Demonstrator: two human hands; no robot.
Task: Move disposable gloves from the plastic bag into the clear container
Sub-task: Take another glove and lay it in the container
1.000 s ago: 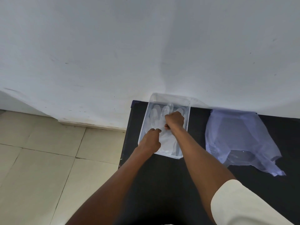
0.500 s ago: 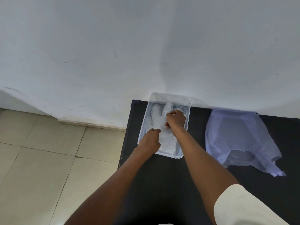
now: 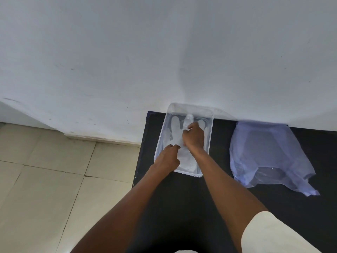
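A clear rectangular container (image 3: 211,125) stands on the black table against the wall. A translucent disposable glove (image 3: 176,126) lies flat inside it, fingers pointing toward the wall. My left hand (image 3: 168,157) rests over the container's near left side, fingertips pinched on the glove's cuff area. My right hand (image 3: 194,136) is inside the container, fingers closed on the glove near its middle finger. The pale blue plastic bag (image 3: 268,152) lies crumpled on the table to the right, apart from both hands.
The black table (image 3: 182,198) ends at its left edge beside a beige tiled floor (image 3: 45,179). A white wall (image 3: 164,52) rises directly behind the container and bag. A cream sleeve (image 3: 273,234) covers my right upper arm.
My right hand has slid a little toward the wall along the glove, and the glove's fingers now lie spread out flatter. My left hand has stayed in place.
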